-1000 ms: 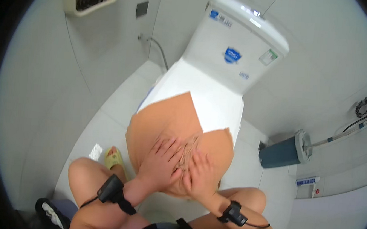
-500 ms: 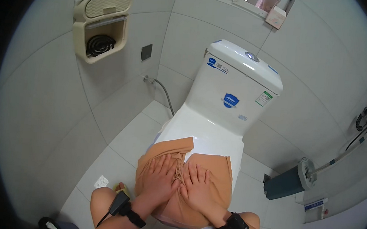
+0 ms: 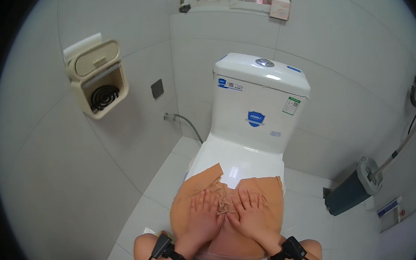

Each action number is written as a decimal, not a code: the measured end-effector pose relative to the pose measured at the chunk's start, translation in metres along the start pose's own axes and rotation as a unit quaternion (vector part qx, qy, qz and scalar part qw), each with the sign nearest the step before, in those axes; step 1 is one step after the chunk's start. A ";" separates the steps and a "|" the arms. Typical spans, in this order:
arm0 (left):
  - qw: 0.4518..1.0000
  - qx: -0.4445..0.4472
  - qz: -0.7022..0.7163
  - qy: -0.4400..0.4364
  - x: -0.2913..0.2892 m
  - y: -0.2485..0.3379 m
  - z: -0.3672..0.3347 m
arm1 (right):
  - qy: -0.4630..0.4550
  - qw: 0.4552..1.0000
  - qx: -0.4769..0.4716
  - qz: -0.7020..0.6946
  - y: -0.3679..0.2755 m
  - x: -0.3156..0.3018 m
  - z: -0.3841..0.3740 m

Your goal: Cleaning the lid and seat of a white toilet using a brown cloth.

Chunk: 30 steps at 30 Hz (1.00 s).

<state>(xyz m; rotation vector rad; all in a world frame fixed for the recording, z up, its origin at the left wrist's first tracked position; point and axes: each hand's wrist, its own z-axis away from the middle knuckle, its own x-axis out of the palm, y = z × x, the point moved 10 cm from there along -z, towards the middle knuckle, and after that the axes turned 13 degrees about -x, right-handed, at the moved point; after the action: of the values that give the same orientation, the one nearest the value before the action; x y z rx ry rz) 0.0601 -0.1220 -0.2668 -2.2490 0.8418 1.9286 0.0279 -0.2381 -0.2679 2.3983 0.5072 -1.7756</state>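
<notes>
A thin tan garment (image 3: 262, 189), gathered and wrinkled along its middle, is spread over the white toilet lid (image 3: 211, 153). Two flaps reach toward the tank with a gap between them. My left hand (image 3: 204, 217) lies flat on the left half, fingers stretched out and pointing away from me. On the right half rests my right hand (image 3: 251, 215), palm down, fingers apart. Both thumbs are near the bunched centre. The near end of the cloth hangs at the front edge of the lid.
The tank (image 3: 259, 102) rises behind the lid. A beige wall box (image 3: 97, 79) with a black coil inside hangs at left. A hose (image 3: 189, 123) runs beside the toilet. A dark blue-grey bucket (image 3: 352, 190) with a pole stands at right. A pink box (image 3: 280, 7) sits on the windowsill.
The view has shifted, so the toilet and wall box appear at new places. My two hands stay flat on the tan garment, which looks nearly the same.
</notes>
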 end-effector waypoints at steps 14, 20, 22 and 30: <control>0.996 0.085 0.033 0.026 -0.011 0.028 0.038 | 0.068 0.997 -0.033 -0.008 -0.036 -0.018 0.035; 0.996 0.020 0.084 -0.009 -0.014 -0.002 0.049 | 0.028 0.991 -0.116 -0.065 -0.083 -0.028 0.027; 0.994 0.009 0.112 -0.003 -0.017 -0.012 0.047 | 0.060 0.988 -0.129 -0.055 -0.087 -0.019 0.021; 0.996 -0.003 0.052 0.078 -0.019 -0.052 0.023 | 0.067 0.990 -0.121 -0.009 -0.077 0.008 -0.010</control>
<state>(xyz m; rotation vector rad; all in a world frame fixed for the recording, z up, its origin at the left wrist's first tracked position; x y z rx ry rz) 0.0613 -0.0622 -0.2692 -2.4311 0.9898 1.8162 0.0137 -0.1616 -0.2647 2.3572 0.7162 -1.4682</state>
